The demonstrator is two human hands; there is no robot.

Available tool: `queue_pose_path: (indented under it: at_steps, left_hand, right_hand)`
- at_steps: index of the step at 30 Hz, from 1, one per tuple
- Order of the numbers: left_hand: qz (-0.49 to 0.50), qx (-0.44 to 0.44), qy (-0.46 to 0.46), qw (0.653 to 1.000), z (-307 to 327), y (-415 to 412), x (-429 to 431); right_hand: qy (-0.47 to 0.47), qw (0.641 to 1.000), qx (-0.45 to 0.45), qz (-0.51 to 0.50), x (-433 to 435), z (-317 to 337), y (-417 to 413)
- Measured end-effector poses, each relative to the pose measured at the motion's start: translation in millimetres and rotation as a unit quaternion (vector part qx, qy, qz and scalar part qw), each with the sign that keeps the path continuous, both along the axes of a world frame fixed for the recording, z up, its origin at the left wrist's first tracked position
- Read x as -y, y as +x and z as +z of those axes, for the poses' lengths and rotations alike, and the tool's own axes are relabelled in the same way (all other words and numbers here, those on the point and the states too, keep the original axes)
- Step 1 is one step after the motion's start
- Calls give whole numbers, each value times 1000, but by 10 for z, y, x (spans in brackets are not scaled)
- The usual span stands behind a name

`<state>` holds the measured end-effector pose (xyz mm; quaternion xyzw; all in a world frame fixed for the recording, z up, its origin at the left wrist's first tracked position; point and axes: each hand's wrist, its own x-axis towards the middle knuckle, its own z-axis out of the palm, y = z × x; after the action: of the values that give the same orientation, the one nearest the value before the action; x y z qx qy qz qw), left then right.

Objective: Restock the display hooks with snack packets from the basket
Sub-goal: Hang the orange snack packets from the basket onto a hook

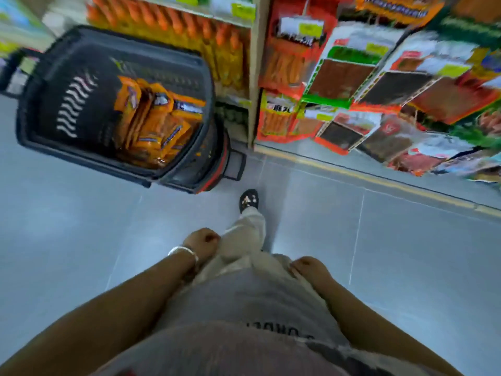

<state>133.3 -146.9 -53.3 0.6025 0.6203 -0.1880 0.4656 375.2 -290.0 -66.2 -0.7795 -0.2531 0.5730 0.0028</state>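
Note:
A dark plastic basket (67, 77) stands on the floor at the upper left, with several orange snack packets (154, 118) piled in its right half. Hanging packets in red, green and white wrappers (366, 85) fill the display at the upper right; the hooks themselves are blurred. My left hand (202, 241), with a silver bangle on its wrist, hangs beside my thigh with loosely curled fingers and holds nothing. At my other hip, my right hand (309, 267) hangs empty, its fingertips hidden behind my clothes. Both hands are well short of the basket and the display.
Shelves of orange and yellow bottles (189, 31) stand behind the basket, and a beige upright post (254, 77) separates them from the display. The grey tiled floor (406, 253) has a yellow strip along the display's base. My foot in a dark slipper (248, 199) points forward.

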Motion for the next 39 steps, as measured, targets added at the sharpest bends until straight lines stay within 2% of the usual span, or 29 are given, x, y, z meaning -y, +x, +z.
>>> queue_pose_path:
  at_steps: [2,5,9,13,17,22,28,33,36,39]
  left_hand:
    - [61,5,17,998,7,-276,49]
    - [145,-4,30,989,-7,-650,43]
    - [191,20,-13,981,-74,-1047,-204]
    - [279,87,-67,954,-35,-1434,-704]
    - [209,84,-31,974,157,-1752,-1465]
    - [188,174,-48,966,416,-2003,-2353]
    - [255,194,-58,945,137,-2049,-3203]
    - [351,204,-59,912,-326,-1999,-3635]
    - [398,164,-37,902,-679,-1977,-3781]
    - [427,148,-70,889,-985,-1995,-3831]
  right_hand:
    - [23,1000,9,-1,-129,14,-81]
    - [14,998,-11,61,-449,60,-149]
    - [51,991,-2,122,-1057,86,-461]
    - [101,991,-35,86,-1815,179,-1071]
    - [154,985,-74,23,-2666,283,-1656]
    - [159,979,-127,-30,-3650,309,-2159]
    - [118,981,-111,-108,-4384,-163,-2335]
    - [68,989,-63,-113,-4736,-848,-2344]
    - [62,994,-12,-86,-4972,-1252,-2393]
    - [56,989,13,-135,-5200,-1549,-2489]
